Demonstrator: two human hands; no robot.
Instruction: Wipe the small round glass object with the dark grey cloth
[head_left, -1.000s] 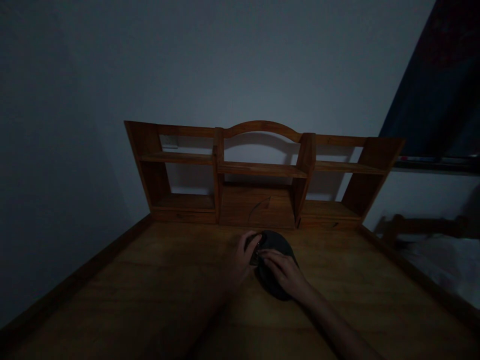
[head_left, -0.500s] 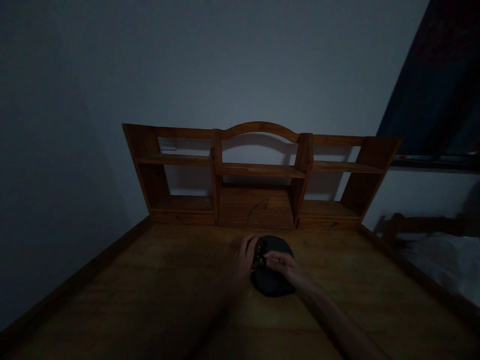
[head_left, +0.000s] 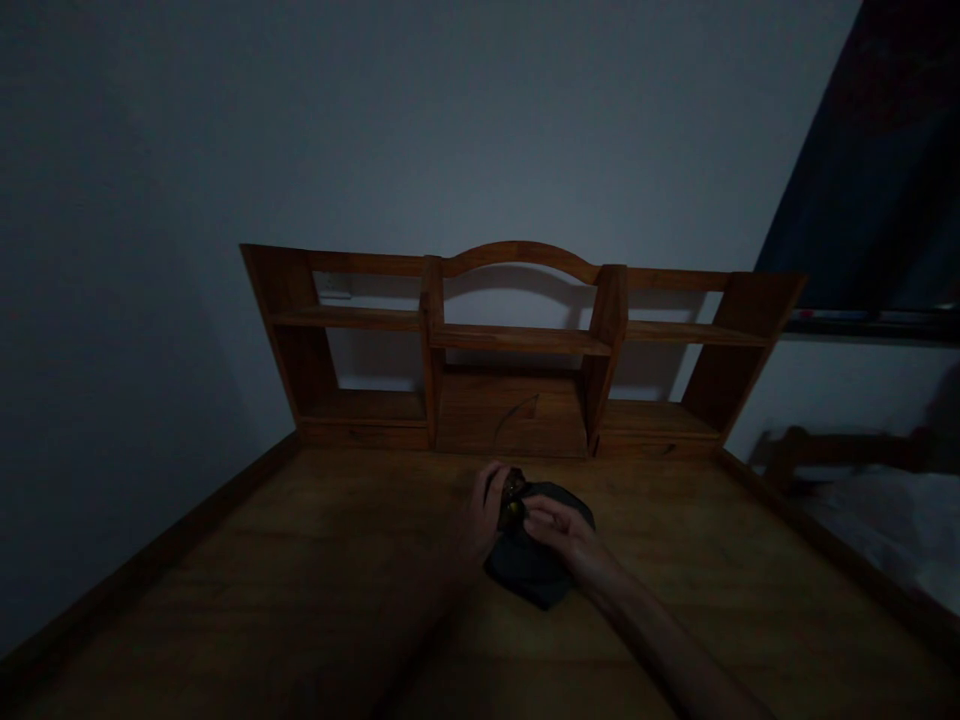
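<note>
The scene is dim. My left hand (head_left: 480, 512) has its fingers curled round the left side of a small dark, glossy thing (head_left: 512, 487) with brown and yellowish glints; its kind is too dark to tell. A dark grey cloth-like piece (head_left: 531, 570) hangs or lies beneath and beside it, a corner pointing towards me. With fingertips pinched together, my right hand (head_left: 561, 530) holds part of the grey piece against the glossy thing. Both hands are close together over the wooden desk (head_left: 360, 540), and the pinched spot is partly hidden by the fingers.
A wooden shelf unit (head_left: 517, 340) stands along the desk's back edge, against the pale wall (head_left: 495, 130). Raised wooden rims run along the desk's left and right sides. A dark curtain (head_left: 877, 180) hangs at the right, with pale bedding (head_left: 892, 530) below it.
Both hands have shifted slightly left with the glossy thing. The grey piece has gone from a rounded outline to an angular one, its lower corner now further down.
</note>
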